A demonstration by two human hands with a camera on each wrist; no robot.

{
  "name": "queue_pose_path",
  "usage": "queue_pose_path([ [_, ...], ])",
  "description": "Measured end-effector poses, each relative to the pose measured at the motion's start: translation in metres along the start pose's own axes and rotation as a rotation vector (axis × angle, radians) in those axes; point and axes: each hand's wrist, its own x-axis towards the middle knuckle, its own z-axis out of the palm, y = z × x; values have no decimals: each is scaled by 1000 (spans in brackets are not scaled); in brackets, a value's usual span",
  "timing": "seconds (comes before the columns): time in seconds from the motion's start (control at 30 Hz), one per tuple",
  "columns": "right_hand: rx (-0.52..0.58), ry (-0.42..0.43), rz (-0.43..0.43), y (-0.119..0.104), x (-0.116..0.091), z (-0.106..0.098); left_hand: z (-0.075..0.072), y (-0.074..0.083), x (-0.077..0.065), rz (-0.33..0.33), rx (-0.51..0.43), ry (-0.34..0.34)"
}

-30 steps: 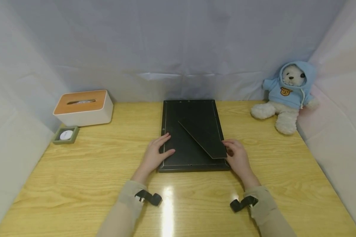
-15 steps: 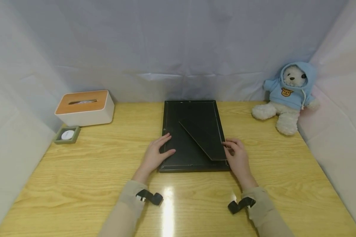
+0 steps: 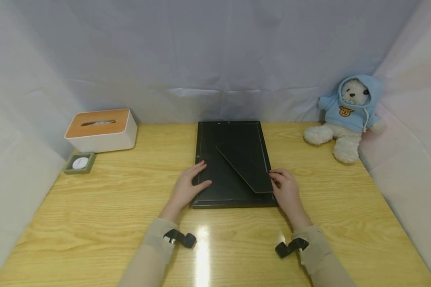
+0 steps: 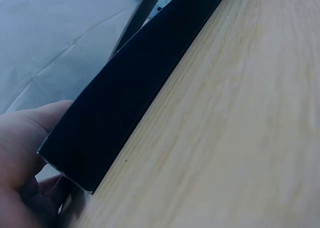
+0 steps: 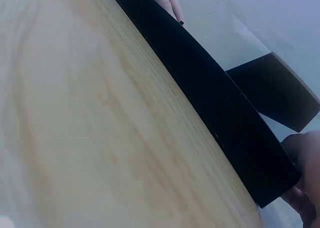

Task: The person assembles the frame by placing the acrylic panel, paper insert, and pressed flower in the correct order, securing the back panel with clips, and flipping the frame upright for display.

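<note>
A black picture frame point(image 3: 230, 137) lies face down on the wooden table, its backing uppermost. From the backing rises a flat easel stand point(image 3: 249, 171), tilted up at its near end, as the right wrist view also shows. My left hand point(image 3: 186, 187) rests over the frame's left edge, thumb and fingertips spread on the border; in the left wrist view its thumb lies behind the frame's near side. At the frame's right edge, my right hand point(image 3: 287, 191) has curled fingers and pinches the stand's outer edge; its fingertips are partly hidden.
A white tissue box point(image 3: 115, 141) with a wooden lid stands at the back left. Before it is a small green square tray point(image 3: 69, 168) bearing a round white piece. A plush toy point(image 3: 348, 115) in a blue hoodie sits at the back right. Pale curtains surround the table point(image 3: 111, 223).
The easel stand's near end has shifted slightly leftward, along with my right hand. My left hand and the picture frame have stayed in place.
</note>
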Motion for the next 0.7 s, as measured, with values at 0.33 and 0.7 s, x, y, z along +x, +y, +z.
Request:
queue_pose_path([
  [0.33, 120, -135, 117, 13, 35, -13, -1, -1, 2, 38, -12, 19],
  [0.7, 197, -394, 256, 45, 85, 5, -1, -4, 0, 23, 21, 4],
])
